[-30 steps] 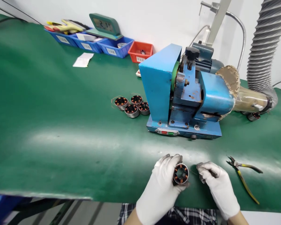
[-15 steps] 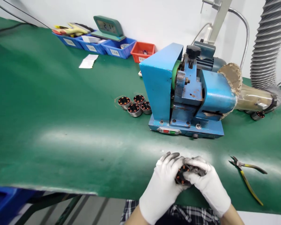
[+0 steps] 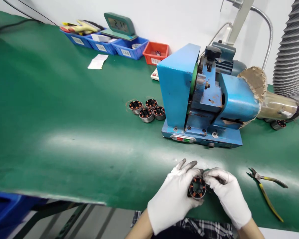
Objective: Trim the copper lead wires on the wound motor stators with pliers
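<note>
Low over the green bench, my left hand [image 3: 173, 196], in a white glove with darkened fingertips, grips a motor stator [image 3: 197, 188] by its side. The stator's round opening faces up toward me, showing a ring of copper windings and black insulation. Just right of it is my right hand [image 3: 225, 191], also gloved. Its thumb and fingers are pinched together close to the stator's upper right edge; what lies between them is hidden. A pair of side cutters [image 3: 257, 176] with yellow handles lies to the right, jaws spread.
A blue belt machine [image 3: 201, 99] stands beyond my hands, joined to a grey hose [image 3: 289, 49]. Several stators [image 3: 146, 114] sit left of it, another stator [image 3: 278, 124] at right. Blue bins [image 3: 131, 49], a red bin [image 3: 155, 53] and a clock [image 3: 119, 25] line the wall.
My right hand has drawn slightly away from the stator's face to its right edge. The stator has turned so its opening shows fully. The view has shifted a little.
</note>
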The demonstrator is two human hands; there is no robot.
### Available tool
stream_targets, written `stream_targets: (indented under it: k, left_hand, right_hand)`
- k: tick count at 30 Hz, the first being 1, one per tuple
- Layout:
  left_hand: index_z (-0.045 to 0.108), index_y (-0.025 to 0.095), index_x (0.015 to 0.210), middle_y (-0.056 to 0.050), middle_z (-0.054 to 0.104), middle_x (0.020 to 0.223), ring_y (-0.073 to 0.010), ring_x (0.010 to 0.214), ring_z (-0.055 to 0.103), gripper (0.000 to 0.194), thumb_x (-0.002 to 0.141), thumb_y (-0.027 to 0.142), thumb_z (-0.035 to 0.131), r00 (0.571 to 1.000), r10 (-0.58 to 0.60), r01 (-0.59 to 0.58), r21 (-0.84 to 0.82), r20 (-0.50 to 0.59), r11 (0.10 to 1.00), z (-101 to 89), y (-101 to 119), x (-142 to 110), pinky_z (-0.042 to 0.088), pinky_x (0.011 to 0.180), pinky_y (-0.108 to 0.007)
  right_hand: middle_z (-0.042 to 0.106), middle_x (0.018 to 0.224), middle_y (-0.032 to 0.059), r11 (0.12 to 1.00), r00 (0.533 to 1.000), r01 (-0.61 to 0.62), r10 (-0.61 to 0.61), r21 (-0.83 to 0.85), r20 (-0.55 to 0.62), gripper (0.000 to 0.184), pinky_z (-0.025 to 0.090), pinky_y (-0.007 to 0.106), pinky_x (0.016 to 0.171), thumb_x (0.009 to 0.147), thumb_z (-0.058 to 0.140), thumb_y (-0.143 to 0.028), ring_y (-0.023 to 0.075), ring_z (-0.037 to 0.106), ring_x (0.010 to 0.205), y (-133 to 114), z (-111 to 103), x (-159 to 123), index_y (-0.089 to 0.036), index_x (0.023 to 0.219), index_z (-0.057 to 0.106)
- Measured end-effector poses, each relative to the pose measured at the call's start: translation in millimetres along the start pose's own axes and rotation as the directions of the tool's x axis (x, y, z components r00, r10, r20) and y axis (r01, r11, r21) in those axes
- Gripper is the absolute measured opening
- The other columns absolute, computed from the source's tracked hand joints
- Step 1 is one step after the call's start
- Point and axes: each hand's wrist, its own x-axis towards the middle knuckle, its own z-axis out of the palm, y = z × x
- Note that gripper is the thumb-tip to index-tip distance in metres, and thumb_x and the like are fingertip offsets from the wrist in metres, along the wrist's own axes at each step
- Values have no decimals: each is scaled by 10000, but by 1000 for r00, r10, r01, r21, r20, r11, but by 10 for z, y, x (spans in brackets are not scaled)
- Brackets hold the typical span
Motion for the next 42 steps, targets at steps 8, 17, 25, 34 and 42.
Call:
stream_targets:
  k: [8, 17, 25, 34, 42]
  left_hand:
    - [583, 256, 1066, -27, 671, 1078, -276, 1211, 486, 562, 564, 306, 830, 978, 178, -174, -43, 106, 984, -139, -51, 22, 196, 1120, -531]
    - [528, 171, 1118, -130, 599, 1194, -345, 1225, 451, 587, 627, 411, 741, 970, 151, -128, 129, -193, 983, 103, -40, -3, 339, 1039, -562]
    - [582, 191, 1042, -72, 630, 1188, -288, 1226, 464, 393, 693, 332, 696, 965, 161, -137, 124, -207, 983, 81, -36, -27, 332, 1068, -488]
    - [572, 197, 1061, -71, 642, 1159, -324, 1197, 487, 616, 548, 436, 815, 971, 134, -117, 98, -198, 988, 87, -7, -8, 321, 1051, -524]
    - [558, 197, 1062, -84, 625, 1191, -325, 1227, 464, 604, 575, 463, 795, 967, 165, -144, 117, -195, 983, 106, -37, -11, 327, 1048, -531]
  right_hand:
    - [677, 793, 69, 936, 991, 11, -57, -352, -122, 131, 472, 406, 750, 806, 559, -247, 255, 627, 757, 100, -300, 241, -216, 774, 682]
    - [560, 1174, 76, 772, 866, 468, -305, -431, 395, 417, 458, 440, 886, 798, 520, -89, 257, 520, 1080, -365, -267, -116, -293, 1162, 531]
    - [593, 1104, 64, 714, 842, 458, -157, -530, 516, 322, 472, 425, 792, 778, 576, -116, 269, 560, 966, -350, -130, -50, -296, 1044, 595]
    - [710, 789, 25, 903, 970, 238, -203, -359, 131, 137, 502, 288, 673, 875, 487, -201, 179, 662, 720, -115, -165, 85, -231, 800, 598]
    - [717, 808, 26, 959, 990, 129, -110, -253, 85, 71, 525, 289, 695, 829, 562, -275, 191, 670, 741, -125, -167, 24, -231, 818, 617]
